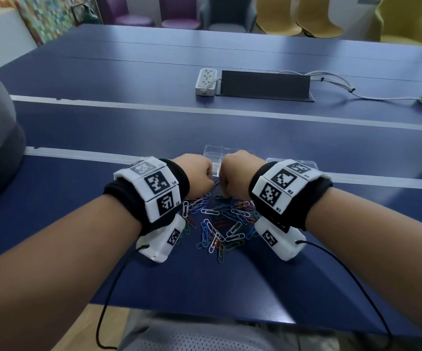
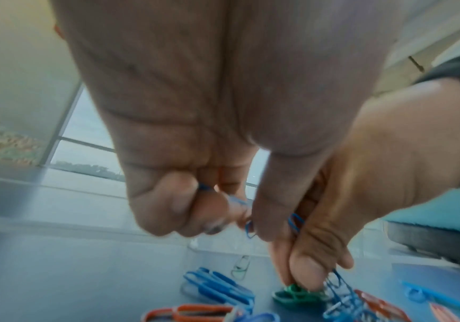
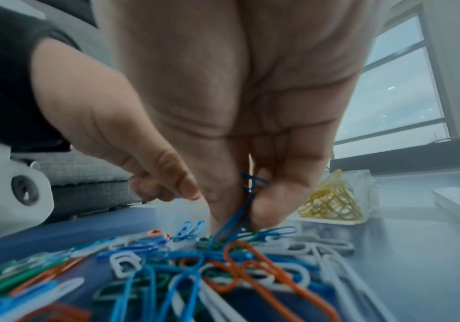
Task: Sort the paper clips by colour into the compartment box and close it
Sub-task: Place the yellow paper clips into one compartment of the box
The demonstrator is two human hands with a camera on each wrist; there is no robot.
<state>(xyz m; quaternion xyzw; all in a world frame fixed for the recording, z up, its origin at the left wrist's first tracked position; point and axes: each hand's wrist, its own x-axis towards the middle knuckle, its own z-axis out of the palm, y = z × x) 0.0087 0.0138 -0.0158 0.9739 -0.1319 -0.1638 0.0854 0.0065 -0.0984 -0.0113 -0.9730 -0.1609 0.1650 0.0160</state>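
Blue table [image 1: 306, 138] holds a big mixed pile of paper clips [image 1: 220, 224] left to sort, both hands [image 1: 197, 177] [image 1: 237, 173] pinch blue clips, only yellow clips [image 3: 330, 202] sit in the open clear box [image 1: 217, 153].

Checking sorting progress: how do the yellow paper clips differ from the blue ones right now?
The yellow paper clips sit together inside a clear compartment box; the blue paper clips lie loose on the table, mixed with other colours. No yellow is held; the right hand and left hand both pinch blue. Both are plastic-coated clips.
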